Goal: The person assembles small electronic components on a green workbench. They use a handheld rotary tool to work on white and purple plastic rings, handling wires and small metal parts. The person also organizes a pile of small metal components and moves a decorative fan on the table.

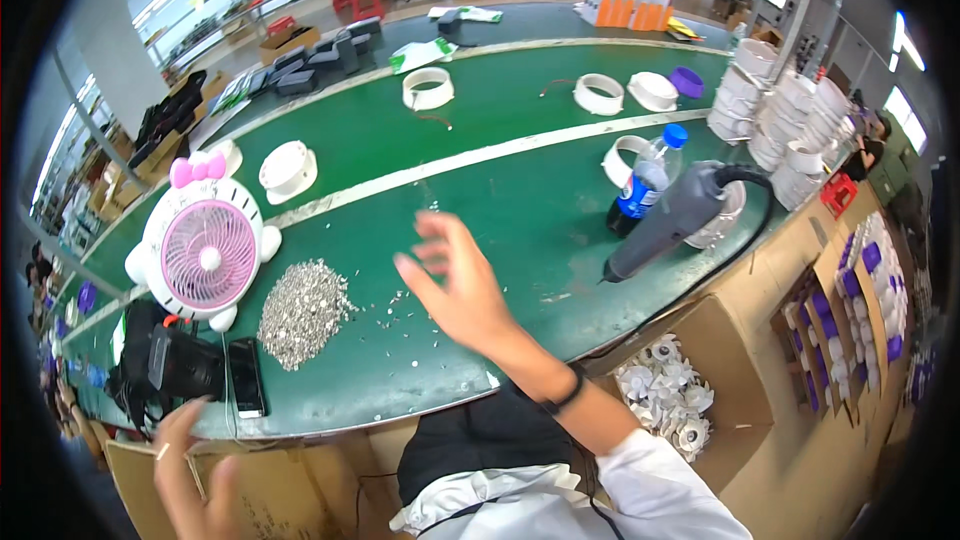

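Observation:
My right hand (455, 285) hovers over the green worktable (480, 195), its fingers loosely bent and apart, with nothing visible in them. Beside it, to the left, lies a heap of small silvery metal screws or similar pieces (304, 314), with a few strays scattered between. At the lower left my left hand (195, 480) is off the table's near edge, slightly blurred, thumb and fingers apart and nothing seen in it. Nearest to it on the table are a black phone (246, 377) and a black bag-like item (170, 365). A white and pink cat-shaped fan (208, 250) stands behind them.
A grey electric screwdriver (665, 223) hangs at the right by its black cable, beside a cola bottle (645, 180). White rings (598, 95) sit on the far belt. Stacked white housings (790, 120) stand right. Below, a cardboard box (735, 380) holds white fan-blade parts (665, 390).

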The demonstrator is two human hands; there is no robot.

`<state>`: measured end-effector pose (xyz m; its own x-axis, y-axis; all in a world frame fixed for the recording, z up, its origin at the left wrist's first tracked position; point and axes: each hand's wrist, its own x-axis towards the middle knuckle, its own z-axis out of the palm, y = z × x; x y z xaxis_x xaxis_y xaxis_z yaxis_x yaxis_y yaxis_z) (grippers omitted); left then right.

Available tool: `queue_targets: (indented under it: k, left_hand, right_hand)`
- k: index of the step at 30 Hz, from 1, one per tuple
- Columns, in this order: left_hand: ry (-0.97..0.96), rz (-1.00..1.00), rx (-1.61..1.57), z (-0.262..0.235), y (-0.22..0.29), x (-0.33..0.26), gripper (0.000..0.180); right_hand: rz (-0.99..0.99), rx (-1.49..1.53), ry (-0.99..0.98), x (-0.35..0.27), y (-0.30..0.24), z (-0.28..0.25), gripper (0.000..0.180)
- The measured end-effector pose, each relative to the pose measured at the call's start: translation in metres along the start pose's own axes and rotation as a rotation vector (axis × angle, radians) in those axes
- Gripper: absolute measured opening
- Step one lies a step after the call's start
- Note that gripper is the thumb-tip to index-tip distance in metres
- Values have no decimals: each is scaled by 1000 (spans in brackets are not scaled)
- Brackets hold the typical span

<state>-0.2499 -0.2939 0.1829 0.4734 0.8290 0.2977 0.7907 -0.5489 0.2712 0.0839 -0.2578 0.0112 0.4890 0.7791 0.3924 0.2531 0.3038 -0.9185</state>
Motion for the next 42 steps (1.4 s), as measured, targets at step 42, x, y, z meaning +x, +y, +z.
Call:
queue_targets:
  k: [42]
  left_hand:
    - [-263,651,-211,293,52,270,13]
  right_hand:
    - [296,-1198,679,319,234,-215,25]
